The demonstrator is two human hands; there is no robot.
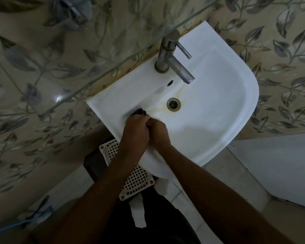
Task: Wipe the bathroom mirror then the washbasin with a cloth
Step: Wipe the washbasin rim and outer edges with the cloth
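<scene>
A white washbasin (227,95) hangs on the tiled wall, seen from above, with a yellowish stain around its drain (173,104). A dark cloth (139,112) is bunched at the basin's near left slope; only a small part shows past my fingers. My left hand (134,132) and my right hand (159,133) are pressed together over it, both curled round the cloth. A metal tap (173,62) stands at the basin's back edge. The mirror is not in view.
A glass shelf (102,74) juts out above the basin's back left. A white perforated plastic stool (136,180) stands under the basin by my forearms. Patterned leaf tiles cover the walls. A blue hose (9,226) runs along the lower left.
</scene>
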